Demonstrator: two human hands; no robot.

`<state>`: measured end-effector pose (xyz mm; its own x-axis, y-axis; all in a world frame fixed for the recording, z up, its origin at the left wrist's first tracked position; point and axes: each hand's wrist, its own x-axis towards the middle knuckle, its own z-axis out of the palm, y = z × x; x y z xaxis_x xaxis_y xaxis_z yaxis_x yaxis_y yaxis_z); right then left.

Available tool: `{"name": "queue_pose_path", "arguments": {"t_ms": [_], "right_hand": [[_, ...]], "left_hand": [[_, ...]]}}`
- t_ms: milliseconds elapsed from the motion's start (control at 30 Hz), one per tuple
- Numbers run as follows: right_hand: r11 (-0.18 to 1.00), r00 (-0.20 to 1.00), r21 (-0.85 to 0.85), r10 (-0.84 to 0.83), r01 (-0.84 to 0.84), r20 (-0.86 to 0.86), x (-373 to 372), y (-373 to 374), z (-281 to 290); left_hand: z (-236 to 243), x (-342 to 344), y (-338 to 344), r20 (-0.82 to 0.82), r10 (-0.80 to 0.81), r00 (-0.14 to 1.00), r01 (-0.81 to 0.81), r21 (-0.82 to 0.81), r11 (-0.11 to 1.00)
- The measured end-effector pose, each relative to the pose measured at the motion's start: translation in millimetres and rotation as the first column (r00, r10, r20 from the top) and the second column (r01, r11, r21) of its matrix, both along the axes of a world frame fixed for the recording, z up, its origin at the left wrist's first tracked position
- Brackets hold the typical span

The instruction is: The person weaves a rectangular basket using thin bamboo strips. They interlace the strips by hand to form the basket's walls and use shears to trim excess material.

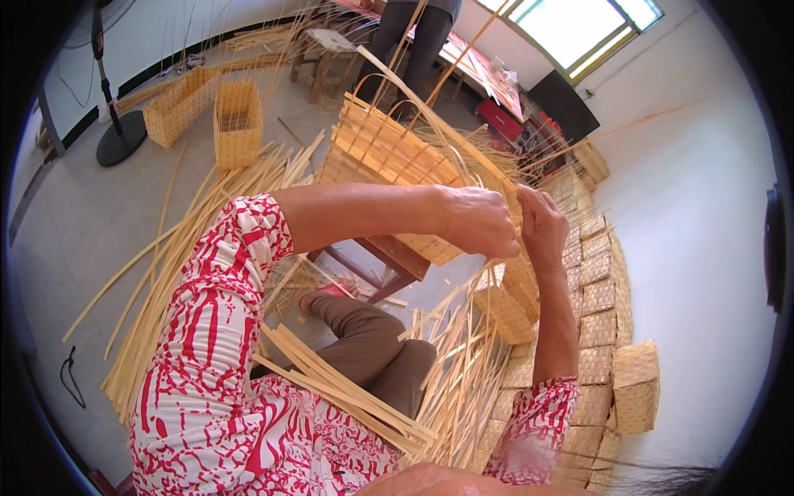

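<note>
A rectangular woven bamboo basket point(389, 153) with upright strips sticking up from its rim rests tilted on a small wooden stool point(401, 256) in front of me. My left hand point(480, 221) reaches across to the basket's near right end, its fingers closed; what they grip is hidden behind the knuckles. Just to its right, my right hand point(542, 219) pinches a long flat bamboo strip point(447, 116) at the basket's edge. That strip runs from my fingers up and away to the left. Several loose strips point(339, 380) lie across my lap.
Bamboo strips point(198, 240) spread over the floor at left, more point(459, 364) beside my legs. Finished woven baskets point(595, 331) stack along the right wall. Two baskets point(237, 124) and a fan stand point(121, 136) are at far left. Another person point(413, 41) stands beyond the basket.
</note>
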<state>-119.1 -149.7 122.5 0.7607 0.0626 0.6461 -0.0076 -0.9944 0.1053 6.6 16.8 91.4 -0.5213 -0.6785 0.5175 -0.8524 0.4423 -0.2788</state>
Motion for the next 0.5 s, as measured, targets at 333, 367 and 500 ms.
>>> {"name": "queue_pose_path", "arguments": {"t_ms": [333,367,500], "right_hand": [[1.000,0.999,-0.020,-0.023,0.022,-0.042,-5,-1,-11],[0.999,0.995,-0.034,-0.009,0.006,-0.096,-2,-1,-10],[0.994,0.968,0.107,0.043,-0.017,-0.248,-2,-19,-9]], "left_hand": [[-2,-2,1,-0.027,0.010,1.000,-0.009,0.037,0.999],[-3,1,2,-0.006,0.010,1.000,-0.010,0.046,0.999],[5,6,0,-0.056,-0.026,0.998,0.028,0.033,0.999]]}}
